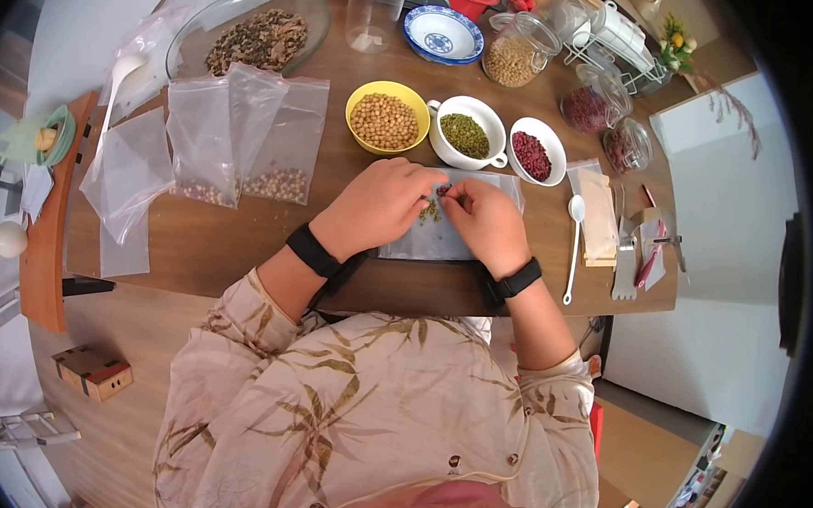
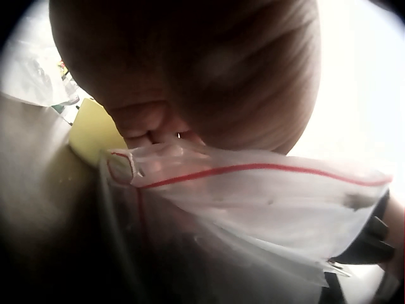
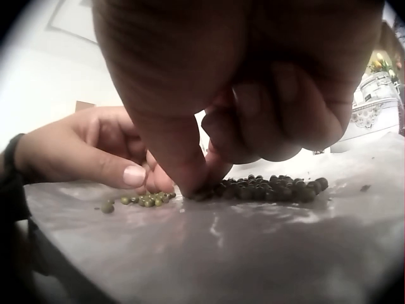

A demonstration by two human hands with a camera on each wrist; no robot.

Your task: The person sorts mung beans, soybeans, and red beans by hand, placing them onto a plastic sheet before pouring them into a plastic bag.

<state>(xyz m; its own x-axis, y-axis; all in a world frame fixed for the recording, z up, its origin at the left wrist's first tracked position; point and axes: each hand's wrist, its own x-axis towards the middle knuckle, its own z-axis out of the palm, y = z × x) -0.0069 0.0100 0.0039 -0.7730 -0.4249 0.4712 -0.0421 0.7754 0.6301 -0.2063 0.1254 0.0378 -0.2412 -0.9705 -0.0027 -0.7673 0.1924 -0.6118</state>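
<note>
A zip bag [image 1: 418, 241] of clear plastic lies flat before the person, its red seal line showing in the left wrist view. On it are a small group of green mung beans [image 3: 149, 199] and a heap of darker beans [image 3: 272, 189], dark red in the head view. The right hand [image 1: 489, 223] bends down over the heap, thumb and forefinger pinching at its near end. The left hand [image 1: 381, 207] reaches in from the other side, fingers bent and thumb [image 3: 134, 176] just above the mung beans; I cannot tell whether it holds any.
Beyond the hands stand a yellow bowl [image 1: 389, 89] of chickpeas, a white two-handled bowl [image 1: 444, 150] of mung beans and a white bowl [image 1: 550, 137] of red beans. Filled zip bags [image 1: 288, 147] lie left; a white spoon [image 1: 573, 244] lies right. Glass jars [image 1: 520, 50] stand behind.
</note>
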